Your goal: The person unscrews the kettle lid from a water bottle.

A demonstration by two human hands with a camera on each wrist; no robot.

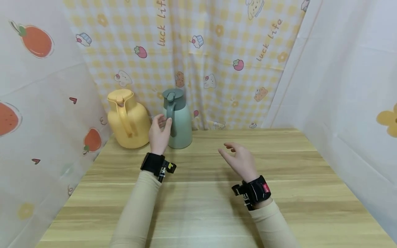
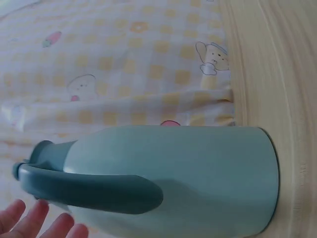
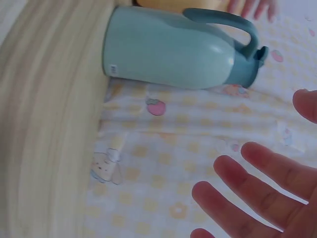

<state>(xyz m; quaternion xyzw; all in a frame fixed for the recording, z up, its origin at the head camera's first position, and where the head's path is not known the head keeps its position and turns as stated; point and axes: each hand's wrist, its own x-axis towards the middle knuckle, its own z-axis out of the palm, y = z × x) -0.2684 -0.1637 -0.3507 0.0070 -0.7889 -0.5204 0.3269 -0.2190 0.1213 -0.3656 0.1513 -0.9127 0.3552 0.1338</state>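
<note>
A green thermos jug [image 1: 182, 125] with a darker green lid and handle [image 2: 94, 191] stands upright at the back of the table. Beside that handle is my left hand [image 1: 159, 134], its fingers loosely bent and apart from one another. The left wrist view has its fingertips [image 2: 60, 225] close to the handle without wrapping it; whether they touch it I cannot tell. My right hand [image 1: 242, 161] hovers over the table to the right of the jug, fingers spread and holding nothing. In the right wrist view the jug lies beyond the right fingers [image 3: 237, 173].
A yellow thermos jug [image 1: 136, 120] stands to the left of the green one, near the left curtain [image 1: 56, 103]. Behind both hangs a yellow checked curtain [image 1: 217, 100]. The wooden table [image 1: 198, 203] extends toward me, and a white curtain [image 1: 344, 96] borders its right side.
</note>
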